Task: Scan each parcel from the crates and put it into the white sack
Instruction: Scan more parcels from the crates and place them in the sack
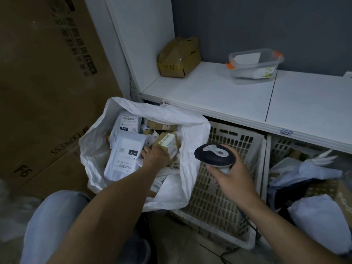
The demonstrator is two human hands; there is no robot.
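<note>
Left hand (154, 156) inside white sack (190, 126), resting on small labelled cardboard parcel (168, 143) atop pile; fingers hidden, cannot tell whether gripping. Right hand (233, 180) just right of sack, fingers curled round scanner (214, 156) handle, above pale crate (219, 202). Farther right of sack, second crate (283, 147) holds parcels.

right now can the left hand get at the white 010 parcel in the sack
Probably yes: the left hand, holding a brown box, is inside the open white sack right beside the 010 parcel, which lies uncovered.
</note>
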